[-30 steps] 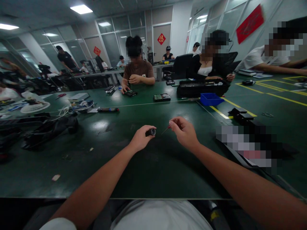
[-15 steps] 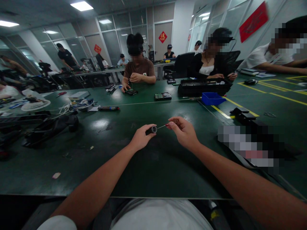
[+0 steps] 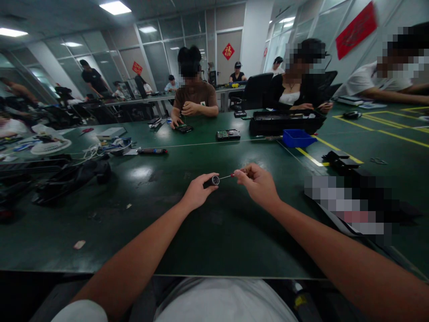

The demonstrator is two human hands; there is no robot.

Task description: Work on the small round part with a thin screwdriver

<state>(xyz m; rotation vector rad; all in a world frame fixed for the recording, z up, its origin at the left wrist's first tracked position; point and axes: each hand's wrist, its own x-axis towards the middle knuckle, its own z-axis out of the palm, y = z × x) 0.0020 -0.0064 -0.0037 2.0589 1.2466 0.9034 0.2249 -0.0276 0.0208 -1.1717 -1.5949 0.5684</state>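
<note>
My left hand [image 3: 197, 191] is closed around a short black cylinder [image 3: 211, 181], whose round, silver-rimmed end faces right. Between thumb and fingers of my right hand [image 3: 259, 184] is a screwdriver [image 3: 232, 175] with a red collar and a thin metal shaft. The shaft points left, and its tip meets the rim of the cylinder's end; whether it goes inside I cannot tell. Most of the screwdriver's handle is hidden by my fingers. Both hands are held above the green table [image 3: 228, 241].
A blue bin [image 3: 298, 138], a black case [image 3: 286, 123] and a circuit-board device [image 3: 228, 134] lie farther back. At left are a black bag [image 3: 72, 179] and a dark rod-shaped tool [image 3: 152, 151]. Black parts [image 3: 340, 159] lie right. Across the table a person [image 3: 194, 96] handles a board.
The fingers of my right hand have shifted slightly on the screwdriver. My left hand and the cylinder stay almost in place.
</note>
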